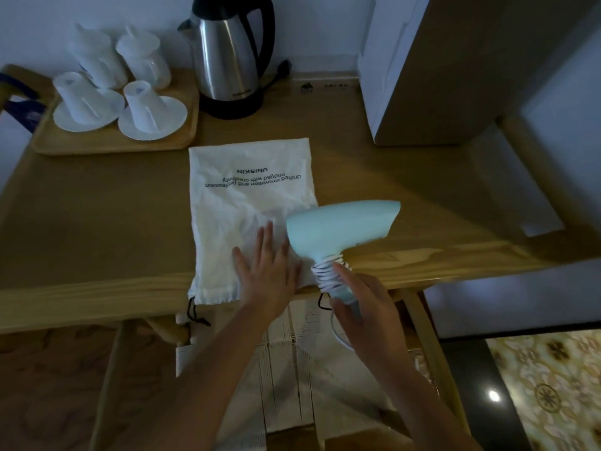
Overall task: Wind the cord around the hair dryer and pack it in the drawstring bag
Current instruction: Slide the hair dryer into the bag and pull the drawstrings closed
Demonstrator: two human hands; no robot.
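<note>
A pale blue hair dryer (341, 224) is held over the table's front edge, nozzle pointing right. Its white cord (328, 271) is wound in several turns around the handle, and a loose end hangs below the table. My right hand (364, 307) grips the lower handle. A white drawstring bag (247, 190) with black printed text lies flat on the wooden table, its mouth at the front edge with black drawstrings (195, 312) dangling over it. My left hand (266, 268) rests flat on the bag's lower part, fingers spread, just left of the dryer.
A wooden tray (113, 143) with several upturned white cups on saucers stands at the back left. A steel kettle (227, 56) stands behind the bag. A tall cabinet (455, 76) occupies the back right. A chair seat (292, 369) sits below the table edge.
</note>
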